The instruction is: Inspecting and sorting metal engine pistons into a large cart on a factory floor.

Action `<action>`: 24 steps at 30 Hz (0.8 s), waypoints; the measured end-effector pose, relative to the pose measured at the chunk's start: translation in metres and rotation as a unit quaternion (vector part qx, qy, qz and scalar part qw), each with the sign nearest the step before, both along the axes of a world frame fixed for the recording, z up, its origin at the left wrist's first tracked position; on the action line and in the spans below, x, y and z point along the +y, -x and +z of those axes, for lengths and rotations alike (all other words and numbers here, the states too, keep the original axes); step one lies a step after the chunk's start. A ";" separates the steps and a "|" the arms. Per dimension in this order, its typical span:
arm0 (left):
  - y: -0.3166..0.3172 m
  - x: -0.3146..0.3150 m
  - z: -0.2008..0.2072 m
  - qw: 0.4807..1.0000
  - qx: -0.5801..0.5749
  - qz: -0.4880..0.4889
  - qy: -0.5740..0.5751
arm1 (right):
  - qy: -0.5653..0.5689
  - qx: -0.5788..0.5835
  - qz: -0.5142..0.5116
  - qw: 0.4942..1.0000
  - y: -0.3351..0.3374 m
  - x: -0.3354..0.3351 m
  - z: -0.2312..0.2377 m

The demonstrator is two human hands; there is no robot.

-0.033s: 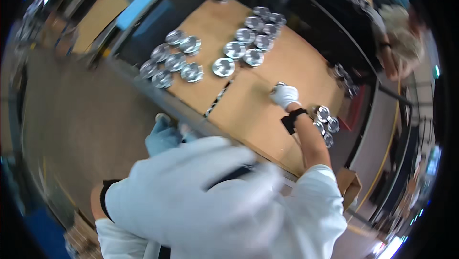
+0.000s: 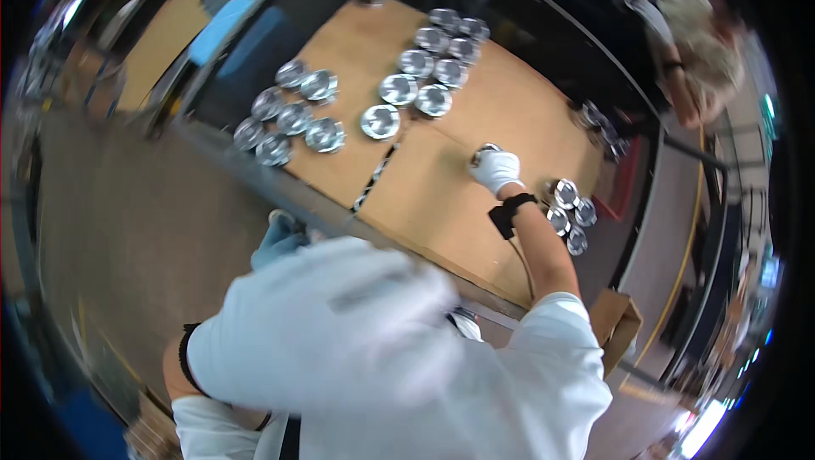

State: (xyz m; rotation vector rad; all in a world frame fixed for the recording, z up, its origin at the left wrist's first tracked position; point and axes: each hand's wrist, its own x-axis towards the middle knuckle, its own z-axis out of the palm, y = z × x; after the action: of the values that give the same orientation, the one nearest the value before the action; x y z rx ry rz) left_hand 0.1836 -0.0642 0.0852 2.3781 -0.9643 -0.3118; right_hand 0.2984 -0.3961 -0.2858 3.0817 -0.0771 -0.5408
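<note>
My right hand (image 2: 496, 173), in a white glove, reaches over the brown cardboard sheet (image 2: 441, 205) lining a dark-walled bin. Its fingers are closed on a shiny round metal part (image 2: 486, 153), partly hidden by the glove. Close to the camera, my left hand (image 2: 331, 324) is a large white-gloved blur with its fingers smeared by motion. Beyond my right hand, similar metal parts stand in a double row (image 2: 434, 100). Another group (image 2: 295, 119) sits at the bin's left, and a smaller cluster (image 2: 565, 194) lies just right of my right wrist.
The bin's metal rim (image 2: 255, 176) runs along its near left side. A red container (image 2: 613, 193) is at the right, near more metal parts (image 2: 604, 133). Another person (image 2: 692, 53) works beyond the far right corner. A brown cardboard box (image 2: 615, 324) stands right of my right arm.
The view has shifted slightly, moving the bin's contents left in the picture. My left hand's outline has changed in the blur. My right hand remains over the cardboard with the metal part.
</note>
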 end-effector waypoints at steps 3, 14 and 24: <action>-0.034 -0.004 -0.099 0.998 -0.028 -0.025 0.059 | -0.075 -0.057 -0.016 0.995 0.029 -0.032 -0.002; -0.039 -0.018 -0.248 0.991 -0.022 0.118 -0.051 | -0.012 -0.161 -0.045 0.986 -0.039 -0.077 -0.053; -0.041 -0.011 -0.256 0.981 -0.037 0.187 -0.037 | -0.077 -0.174 -0.107 0.976 -0.106 -0.114 -0.041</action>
State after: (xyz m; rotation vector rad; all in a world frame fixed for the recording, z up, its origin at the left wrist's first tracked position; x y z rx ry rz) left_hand 0.2250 -0.0747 -0.1707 2.5904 -0.5259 -0.1172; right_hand 0.4047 -0.5100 -0.3271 3.3048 -0.3911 0.0007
